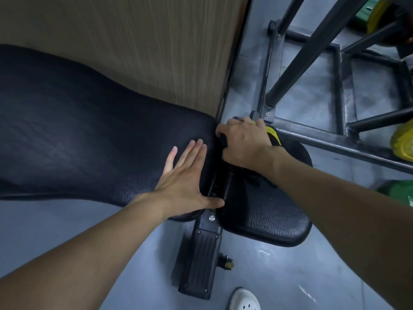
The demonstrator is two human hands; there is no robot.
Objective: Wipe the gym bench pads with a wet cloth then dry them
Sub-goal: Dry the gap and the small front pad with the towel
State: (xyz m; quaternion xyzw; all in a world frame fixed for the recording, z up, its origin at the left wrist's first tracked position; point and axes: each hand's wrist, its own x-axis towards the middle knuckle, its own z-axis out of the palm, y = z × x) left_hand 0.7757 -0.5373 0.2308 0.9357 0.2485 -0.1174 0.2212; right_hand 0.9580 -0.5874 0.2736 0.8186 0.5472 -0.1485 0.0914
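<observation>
- The right hand [243, 142] is pressing a cloth [273, 135], black with a yellow edge, onto the far end of the seat pad [268, 211], fingers curled down over it.
- The cloth is lying mostly under that palm, only its yellow edge showing on the far side of the hand.
- The left hand [187, 182] is lying flat and spread on the back pad [78, 130], holding nothing, thumb reaching toward the gap between the pads.
- Wiping looks to be underway at the seat pad's far corner; neither pad is showing wet streaks, so I cannot tell how much is done.
- Whether this pass is wet or dry is unclear; the rest of both pads likely remains.
</observation>
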